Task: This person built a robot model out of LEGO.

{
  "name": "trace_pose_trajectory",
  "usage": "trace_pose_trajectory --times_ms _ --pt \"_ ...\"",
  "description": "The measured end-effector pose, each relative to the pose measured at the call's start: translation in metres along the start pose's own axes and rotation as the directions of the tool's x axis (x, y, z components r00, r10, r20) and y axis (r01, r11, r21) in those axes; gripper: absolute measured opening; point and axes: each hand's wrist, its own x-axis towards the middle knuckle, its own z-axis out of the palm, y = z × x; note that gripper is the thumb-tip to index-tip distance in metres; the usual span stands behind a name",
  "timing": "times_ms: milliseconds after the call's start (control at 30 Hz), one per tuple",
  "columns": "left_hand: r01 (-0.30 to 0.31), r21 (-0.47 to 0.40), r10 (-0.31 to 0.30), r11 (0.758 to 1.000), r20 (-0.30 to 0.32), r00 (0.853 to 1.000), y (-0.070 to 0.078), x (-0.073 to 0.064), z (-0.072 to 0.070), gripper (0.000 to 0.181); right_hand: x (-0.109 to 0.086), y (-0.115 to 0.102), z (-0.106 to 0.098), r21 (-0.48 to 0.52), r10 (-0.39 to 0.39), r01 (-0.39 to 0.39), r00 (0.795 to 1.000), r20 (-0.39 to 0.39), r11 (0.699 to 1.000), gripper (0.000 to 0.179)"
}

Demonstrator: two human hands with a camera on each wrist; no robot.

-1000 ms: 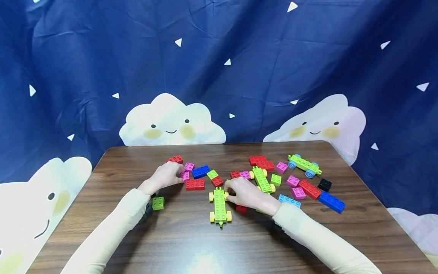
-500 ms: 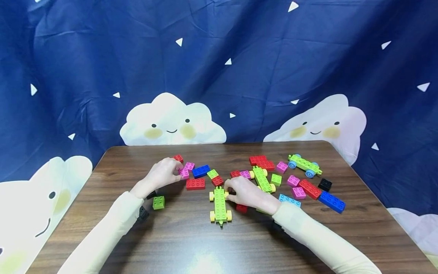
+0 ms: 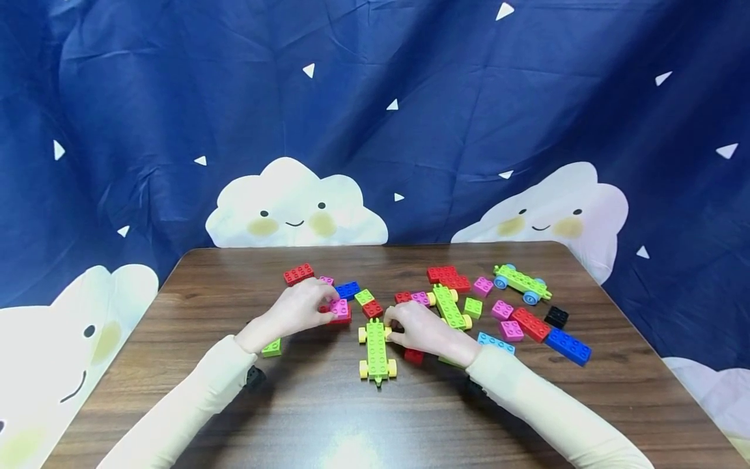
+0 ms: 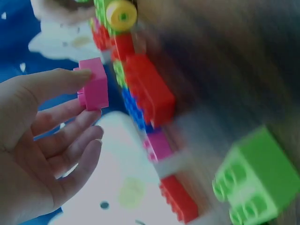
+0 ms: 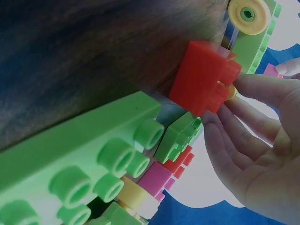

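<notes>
My left hand (image 3: 300,307) pinches a small pink brick (image 4: 95,84) between thumb and fingertips. In the head view that brick appears just over a red brick (image 3: 344,319); in the left wrist view it is lifted off the table. A lime-green toy car base (image 3: 377,352) with yellow wheels lies in the middle, studs up. The right hand (image 3: 424,331) holds it at its far right wheel, a sliver of which (image 5: 232,92) shows between thumb and fingers. Below those fingers sits a red brick (image 5: 199,77), partly hidden in the head view.
A second yellow-wheeled base (image 3: 448,307) and a blue-wheeled base (image 3: 520,281) lie to the right. Several bricks surround them, including a long blue brick (image 3: 568,345) and a black brick (image 3: 556,316). Toward the left are a green brick (image 3: 272,348) and a far red brick (image 3: 299,273).
My left hand has picked up the pink brick and carried it right and nearer, over the red brick. The right hand and the car base have stayed in place.
</notes>
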Motion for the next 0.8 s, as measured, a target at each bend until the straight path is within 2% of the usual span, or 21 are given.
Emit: trace_pose_trajectory --times_ms 167,300,567,800 --pt "-0.058 -0.013 0.058 0.998 0.019 0.998 0.019 0.002 0.006 0.032 0.000 0.000 0.000 0.000 -0.001 0.001 1.000 0.002 1.000 0.016" --pt "-0.077 -0.032 0.077 0.997 0.015 0.997 0.029 0.004 0.011 0.032 0.001 0.000 0.001 0.005 0.006 -0.006 1.000 0.006 1.000 0.016" --pt "-0.100 -0.152 0.107 0.983 0.035 0.994 0.040 0.007 0.014 0.031 0.001 -0.001 -0.001 0.003 0.032 -0.032 0.999 0.014 0.999 0.016" --pt "-0.105 -0.220 0.120 0.970 0.055 0.991 0.045 0.006 0.019 0.030 0.001 -0.002 -0.001 0.004 0.011 -0.011 1.000 0.005 1.000 0.015"
